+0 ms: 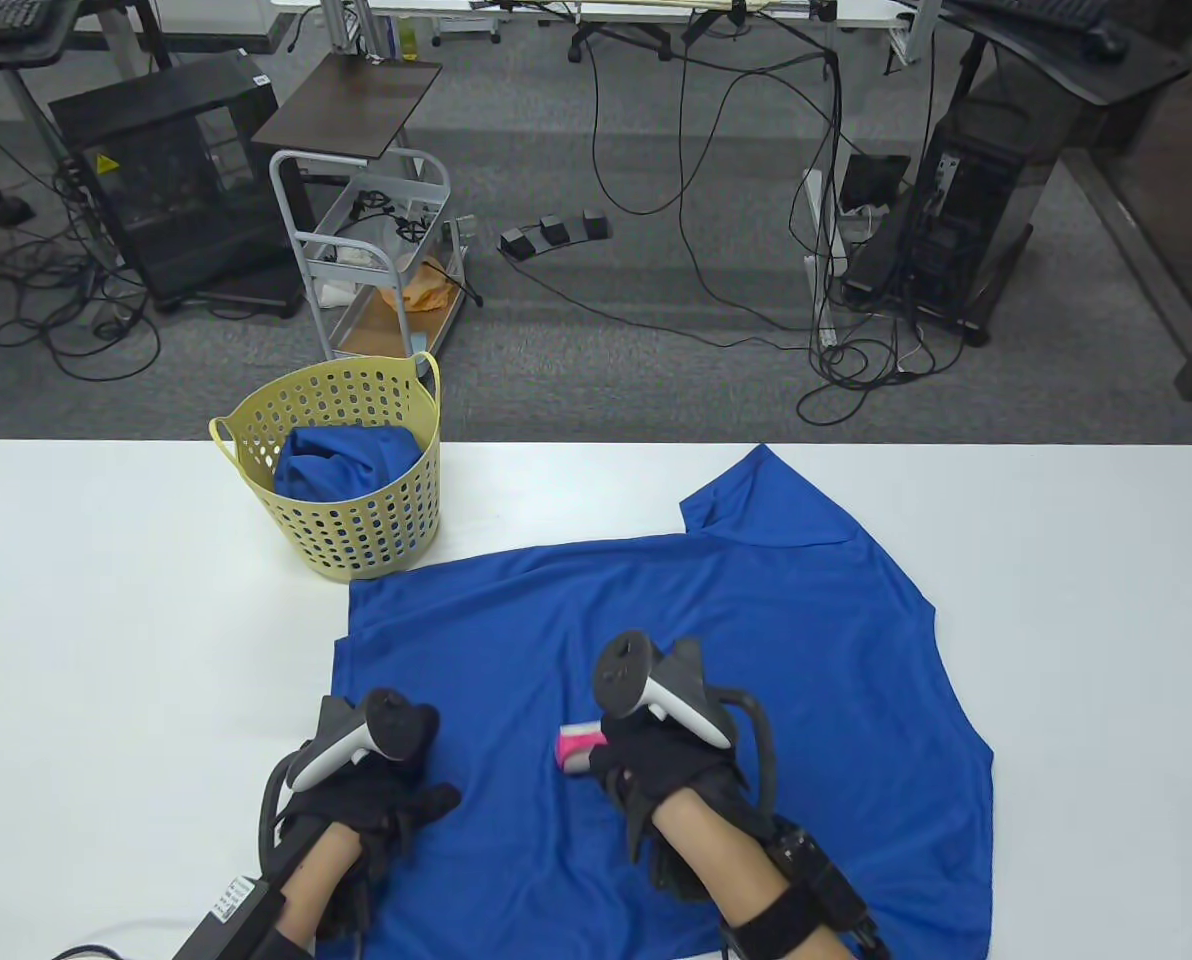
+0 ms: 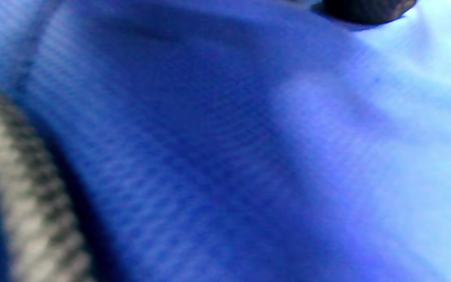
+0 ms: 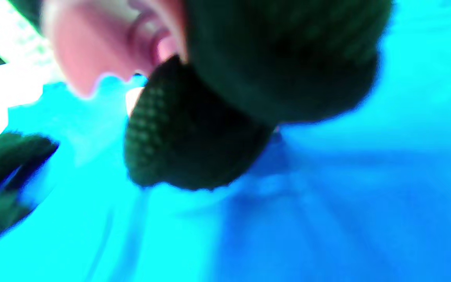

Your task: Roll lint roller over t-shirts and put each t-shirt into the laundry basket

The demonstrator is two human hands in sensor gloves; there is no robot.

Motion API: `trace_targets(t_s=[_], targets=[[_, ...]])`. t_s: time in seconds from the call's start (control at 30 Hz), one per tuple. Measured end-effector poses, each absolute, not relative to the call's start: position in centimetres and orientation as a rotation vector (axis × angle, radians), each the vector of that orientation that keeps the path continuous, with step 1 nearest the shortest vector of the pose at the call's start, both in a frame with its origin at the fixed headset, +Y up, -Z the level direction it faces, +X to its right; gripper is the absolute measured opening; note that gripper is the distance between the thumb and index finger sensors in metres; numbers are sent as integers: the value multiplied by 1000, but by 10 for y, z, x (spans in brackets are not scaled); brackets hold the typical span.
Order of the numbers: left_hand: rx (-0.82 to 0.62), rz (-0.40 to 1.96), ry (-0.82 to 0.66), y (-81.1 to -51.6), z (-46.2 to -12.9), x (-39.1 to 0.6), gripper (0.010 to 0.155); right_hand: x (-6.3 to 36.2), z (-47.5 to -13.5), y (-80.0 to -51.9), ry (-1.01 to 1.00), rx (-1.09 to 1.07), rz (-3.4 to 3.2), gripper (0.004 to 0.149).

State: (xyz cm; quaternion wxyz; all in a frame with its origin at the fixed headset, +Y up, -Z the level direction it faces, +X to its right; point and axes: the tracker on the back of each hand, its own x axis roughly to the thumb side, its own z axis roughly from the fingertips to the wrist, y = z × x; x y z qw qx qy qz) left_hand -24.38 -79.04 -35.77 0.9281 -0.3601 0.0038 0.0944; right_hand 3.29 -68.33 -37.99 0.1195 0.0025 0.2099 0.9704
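No writing can be read anywhere: a small white label on the device by the left wrist, at the near edge of the white table, is too small to make out.

A blue t-shirt lies spread flat over the middle and near right part of the table, reaching its near edge. The right hand is on the shirt near the near edge, fingers curled round the lint roller, whose pink and white end sticks out to the left of the glove, on the cloth. The left hand rests on the shirt's left border near the near edge, well to the left of the roller, fingers stretched out flat toward it.

The yellow laundry basket stands near the far edge, left of the middle, touching the shirt's far left corner, with another blue t-shirt bundled inside.

Only the table view shows basket and layout. The left wrist view shows blurred blue cloth and one dark fingertip. The right wrist view shows the pink roller beside the gloved fingers, close over the cloth.
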Motion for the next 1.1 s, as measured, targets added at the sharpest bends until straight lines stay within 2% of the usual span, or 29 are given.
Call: trace_targets(t_s=[0.13, 0.23, 0.33, 0.47, 0.57, 0.67, 0.77, 0.87, 0.97, 1.03, 1.1], targets=[[-735, 194, 7, -791, -357, -244, 86, 20, -450, -704, 495, -151, 2843, 53], [-736, 194, 8, -790, -357, -244, 86, 14, -482, -716, 467, -221, 2883, 56], [-725, 192, 7, -790, -357, -244, 86, 11, -504, -726, 527, -261, 2922, 62], [-689, 188, 19, -787, -357, -245, 85, 10, -509, -726, 547, -272, 2895, 66], [-610, 206, 31, -775, -361, -251, 80, 18, -500, -726, 512, -199, 2860, 68], [-521, 294, 64, -757, -367, -268, 73, 29, -482, -720, 379, -109, 2745, 72], [-419, 451, 109, -727, -367, -291, 65, 38, -452, -704, 224, 14, 2662, 72], [-222, 473, 93, -684, -354, -297, 48, 34, -413, -683, 94, 190, 2645, 75], [-143, 579, -35, -655, -336, -281, 42, 23, -377, -669, -17, 345, 2575, 78], [-122, 686, -141, -649, -324, -252, 46, 8, -348, -663, -87, 484, 2522, 79], [-149, 693, -179, -652, -318, -230, 53, -3, -331, -662, -140, 566, 2512, 80]])
